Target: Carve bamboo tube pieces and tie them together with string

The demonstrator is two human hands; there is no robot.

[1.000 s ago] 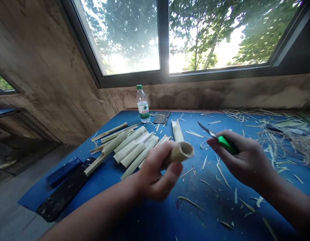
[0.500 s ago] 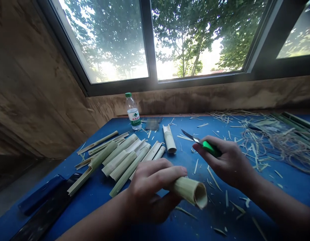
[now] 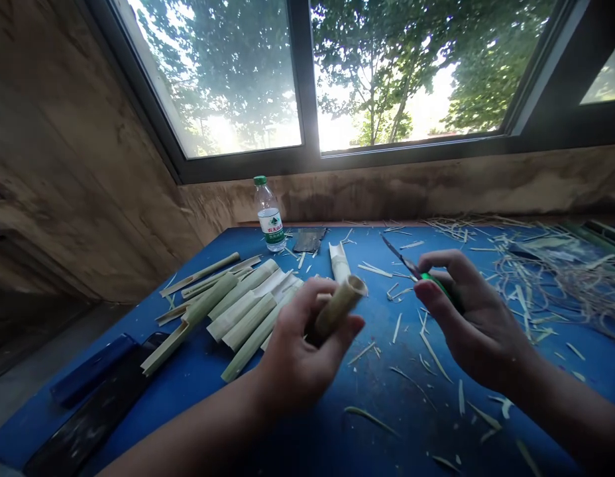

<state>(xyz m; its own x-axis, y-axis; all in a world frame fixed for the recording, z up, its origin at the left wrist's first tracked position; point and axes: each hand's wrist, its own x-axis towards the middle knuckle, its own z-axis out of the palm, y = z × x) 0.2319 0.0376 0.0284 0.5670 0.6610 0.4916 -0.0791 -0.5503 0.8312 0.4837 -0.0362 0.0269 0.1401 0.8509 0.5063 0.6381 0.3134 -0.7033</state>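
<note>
the left hand (image 3: 307, 348) is curled closed around a bamboo tube (image 3: 337, 306), its long axis running up and rightward out of the fist, open rim uppermost. the right hand (image 3: 479, 324), farther from the tube, grips a knife (image 3: 411, 266), blade slanting up and leftward. tube and blade are apart above the blue table (image 3: 377, 384).

Bamboo pieces (image 3: 245, 315) are lying left on the table (image 3: 317, 447), a bottle (image 3: 272, 224) standing behind them; strands (image 3: 556, 281) are spreading far right; between, a tube (image 3: 338, 307) is resting in the left hand (image 3: 307, 354).
</note>
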